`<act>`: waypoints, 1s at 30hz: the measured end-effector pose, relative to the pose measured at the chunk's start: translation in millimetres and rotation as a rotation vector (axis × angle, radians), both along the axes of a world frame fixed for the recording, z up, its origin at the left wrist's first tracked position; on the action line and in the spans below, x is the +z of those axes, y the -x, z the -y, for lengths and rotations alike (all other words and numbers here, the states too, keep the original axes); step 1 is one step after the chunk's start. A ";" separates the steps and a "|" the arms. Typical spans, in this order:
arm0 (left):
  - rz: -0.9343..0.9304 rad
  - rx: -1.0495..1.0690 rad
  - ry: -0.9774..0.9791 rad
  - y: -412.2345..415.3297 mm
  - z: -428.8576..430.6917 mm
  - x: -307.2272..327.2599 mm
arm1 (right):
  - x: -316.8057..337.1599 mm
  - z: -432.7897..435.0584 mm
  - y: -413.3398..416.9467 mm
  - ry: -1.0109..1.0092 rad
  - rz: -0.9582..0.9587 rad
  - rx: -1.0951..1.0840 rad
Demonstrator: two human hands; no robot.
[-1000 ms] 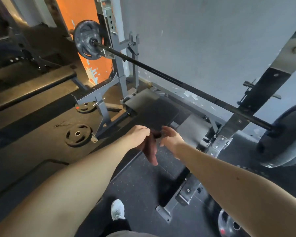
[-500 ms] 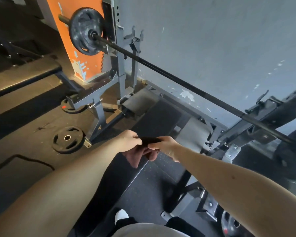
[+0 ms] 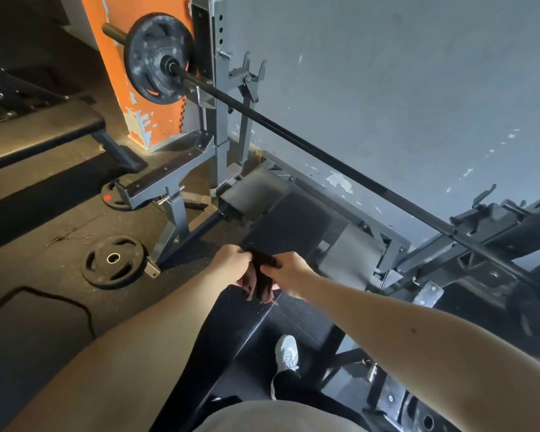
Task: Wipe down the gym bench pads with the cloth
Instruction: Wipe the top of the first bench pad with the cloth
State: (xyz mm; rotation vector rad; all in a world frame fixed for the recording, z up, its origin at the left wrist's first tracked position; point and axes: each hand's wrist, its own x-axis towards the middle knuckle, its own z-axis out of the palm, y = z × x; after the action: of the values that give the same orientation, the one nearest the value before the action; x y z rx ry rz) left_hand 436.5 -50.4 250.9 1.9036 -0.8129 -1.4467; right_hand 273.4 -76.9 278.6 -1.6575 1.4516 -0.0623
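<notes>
A small dark brown cloth [image 3: 264, 280] hangs between my two hands, above the black bench pad [image 3: 289, 224]. My left hand [image 3: 231, 263] pinches the cloth's upper left edge. My right hand [image 3: 289, 272] pinches its upper right edge, fingers curled. The cloth droops down below both hands, bunched and partly folded. The long seat part of the bench [image 3: 228, 332] runs from under my hands toward my body, its near end hidden by my arms and shirt.
A loaded barbell [image 3: 293, 135] rests on the grey rack [image 3: 219, 98] across the bench, close to the blue-grey wall. A loose weight plate [image 3: 114, 261] lies on the floor at left. Another bench [image 3: 41, 126] stands far left. My white shoe [image 3: 286, 352] is right of the bench.
The view has tilted down and drawn closer to the bench. Both hands have come together on the cloth and now hold it bunched over the pad.
</notes>
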 end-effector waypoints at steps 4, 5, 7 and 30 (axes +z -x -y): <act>-0.171 0.104 -0.051 8.8 16.6 5.3 | -7.1 15.4 -3.1 -0.034 0.012 0.087; -0.176 0.116 -0.065 11.1 21.3 4.5 | -11.0 21.0 -2.1 -0.080 0.035 0.103; -0.106 0.135 -0.074 12.5 33.4 -6.9 | -18.3 33.3 0.3 -0.204 0.115 0.127; 0.191 -0.028 -0.163 128.7 162.4 -79.0 | -135.0 197.9 71.4 -0.979 0.478 -0.666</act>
State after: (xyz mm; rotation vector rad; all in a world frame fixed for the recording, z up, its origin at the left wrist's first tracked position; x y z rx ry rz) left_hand 307.8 -212.8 171.9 2.1875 -0.8335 -1.3996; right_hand 202.0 -274.8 143.6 -0.3100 1.2717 -0.0899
